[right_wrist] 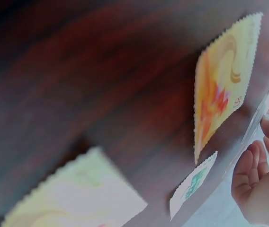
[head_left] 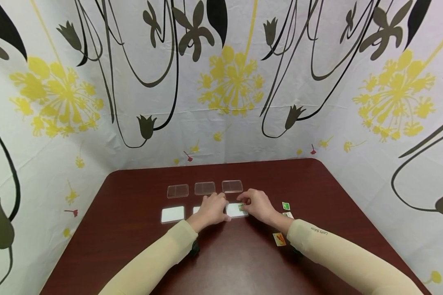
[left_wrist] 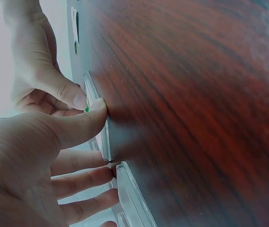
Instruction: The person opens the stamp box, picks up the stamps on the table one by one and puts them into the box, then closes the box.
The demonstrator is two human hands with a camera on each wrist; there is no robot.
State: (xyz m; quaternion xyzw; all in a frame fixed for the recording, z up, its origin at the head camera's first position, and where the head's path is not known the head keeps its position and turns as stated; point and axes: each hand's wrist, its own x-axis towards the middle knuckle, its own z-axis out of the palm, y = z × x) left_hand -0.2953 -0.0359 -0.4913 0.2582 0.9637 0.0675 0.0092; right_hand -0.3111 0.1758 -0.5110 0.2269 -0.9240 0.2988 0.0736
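I see the right hand (head_left: 259, 206) pinch a green stamp (head_left: 240, 207), partly hidden, at the right case (head_left: 232, 210). The left hand (head_left: 212, 209), fingers apart, thumb on that case's edge, hides most of the middle case (head_left: 196, 209).

On the table (head_left: 225, 262), three rear cases (head_left: 205, 188) lie behind three front cases (head_left: 172, 214), with stamps (head_left: 279, 239) to the right.

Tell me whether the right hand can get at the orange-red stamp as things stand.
Probably yes: the orange-red stamp lies uncovered beside the right sleeve, and nothing appears to block the right hand from drawing back to it, though it is handling a green stamp.
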